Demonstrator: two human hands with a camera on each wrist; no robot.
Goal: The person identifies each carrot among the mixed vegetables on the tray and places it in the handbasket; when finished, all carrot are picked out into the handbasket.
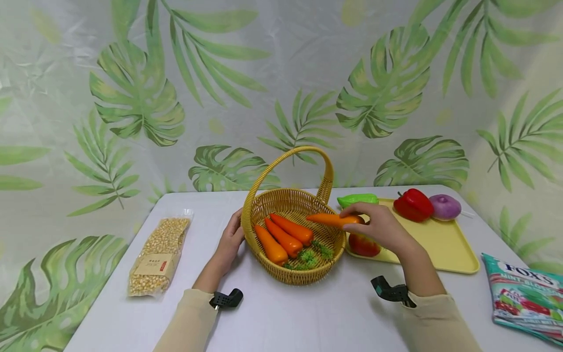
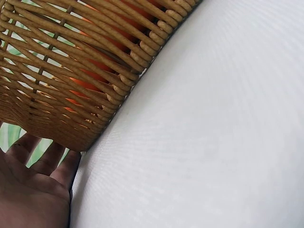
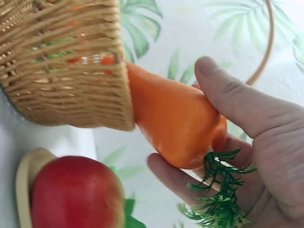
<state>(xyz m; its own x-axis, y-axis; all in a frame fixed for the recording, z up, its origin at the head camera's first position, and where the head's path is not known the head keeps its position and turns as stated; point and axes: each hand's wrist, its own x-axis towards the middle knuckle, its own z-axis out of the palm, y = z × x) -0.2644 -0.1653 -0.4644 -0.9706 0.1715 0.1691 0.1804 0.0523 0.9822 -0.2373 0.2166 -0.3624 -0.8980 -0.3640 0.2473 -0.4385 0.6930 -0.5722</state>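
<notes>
In the head view my right hand [image 1: 380,225] holds an orange carrot [image 1: 330,220] by its thick end, above the right rim of the wicker basket [image 1: 292,277]. Green leaves [image 3: 221,194] hang from the carrot in the right wrist view, while its narrow tip points in over the rim. Inside the basket lie three more carrots [image 1: 288,239], side by side, leafy ends toward the front right. My left hand [image 1: 228,242] rests against the basket's left side; the left wrist view shows its fingers [image 2: 45,159] stretched along the woven wall [image 2: 52,90].
Right of the basket, a yellow tray [image 1: 440,244] bears a red apple [image 1: 364,245], a green pepper [image 1: 357,199], a red bell pepper [image 1: 413,205] and a purple onion-like vegetable [image 1: 445,207]. A corn kernel bag [image 1: 156,256] lies left, a FOX'S candy bag [image 1: 525,298] right. The basket's tall handle [image 1: 281,159] arches upward.
</notes>
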